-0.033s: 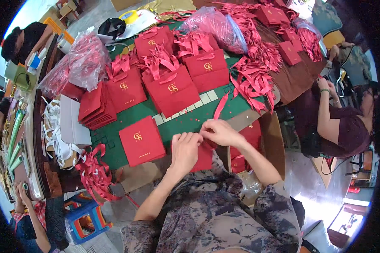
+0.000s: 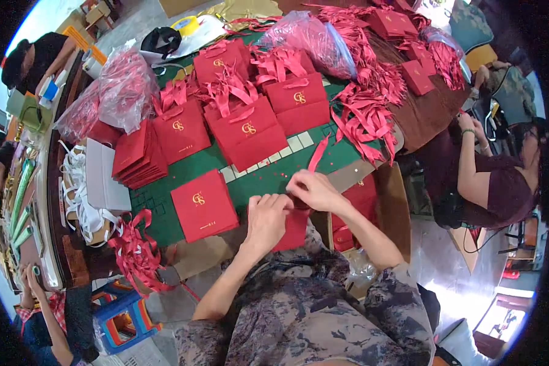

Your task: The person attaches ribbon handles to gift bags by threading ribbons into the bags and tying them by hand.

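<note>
Close in front of my body I hold a small red paper bag (image 2: 295, 230). My left hand (image 2: 267, 216) is closed at its upper left, fingertips by the top edge. At the top right, the fingers of my right hand (image 2: 314, 190) are pinched together; what lies between them is hidden. A red ribbon (image 2: 318, 154) stretches away just beyond that hand, and I cannot tell whether it joins the bag. To the left, a flat stack of red bags (image 2: 205, 207) lies on the green mat (image 2: 256, 189). Finished-looking red bags with ribbon handles (image 2: 247, 131) stand farther back.
Loose red ribbons (image 2: 366, 122) heap at the right, others (image 2: 137, 250) hang off the left edge. A white box (image 2: 107, 177) stands beside white ribbons (image 2: 79, 195). Plastic bags (image 2: 311, 43) lie at the back. A carton (image 2: 393, 210) with red bags is right. Other people sit around.
My right hand has shifted slightly left at the bag's top edge, and a little more of the bag shows below it. The rest looks the same.
</note>
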A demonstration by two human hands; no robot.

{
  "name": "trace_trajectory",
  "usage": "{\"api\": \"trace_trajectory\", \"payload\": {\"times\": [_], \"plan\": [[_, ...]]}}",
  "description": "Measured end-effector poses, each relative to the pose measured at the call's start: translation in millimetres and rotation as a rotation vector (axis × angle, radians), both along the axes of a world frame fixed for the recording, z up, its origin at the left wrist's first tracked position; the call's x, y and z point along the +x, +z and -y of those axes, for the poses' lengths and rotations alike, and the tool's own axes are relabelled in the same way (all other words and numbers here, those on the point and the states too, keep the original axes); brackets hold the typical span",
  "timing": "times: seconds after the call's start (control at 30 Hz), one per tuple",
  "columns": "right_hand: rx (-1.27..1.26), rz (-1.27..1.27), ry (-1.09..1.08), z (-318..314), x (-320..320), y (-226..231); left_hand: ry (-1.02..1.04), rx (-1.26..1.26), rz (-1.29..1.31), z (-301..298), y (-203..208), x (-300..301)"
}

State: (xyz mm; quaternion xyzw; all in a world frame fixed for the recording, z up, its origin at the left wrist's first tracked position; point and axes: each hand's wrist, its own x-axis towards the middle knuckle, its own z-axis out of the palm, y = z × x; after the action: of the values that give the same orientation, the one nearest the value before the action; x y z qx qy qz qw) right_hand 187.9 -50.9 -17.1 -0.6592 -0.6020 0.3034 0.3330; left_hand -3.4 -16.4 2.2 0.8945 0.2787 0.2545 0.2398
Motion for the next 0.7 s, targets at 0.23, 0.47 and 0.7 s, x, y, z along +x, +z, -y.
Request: {"api": "trace_trajectory", "payload": {"times": [0.23, 0.47, 0.7], "plan": [[0.123, 0.05, -0.23, -8, 8, 4, 0.092, -0.292, 0.034, -7, -5, -6], [0.087, 0.322, -0.502, -13, 47, -21, 0.141, -0.368, 0.045, -18, -14, -7], [0.266, 0.33, -0.444, -30, 37, -33, 0.147, -0.337, 0.081, -23, -19, -4]]}}
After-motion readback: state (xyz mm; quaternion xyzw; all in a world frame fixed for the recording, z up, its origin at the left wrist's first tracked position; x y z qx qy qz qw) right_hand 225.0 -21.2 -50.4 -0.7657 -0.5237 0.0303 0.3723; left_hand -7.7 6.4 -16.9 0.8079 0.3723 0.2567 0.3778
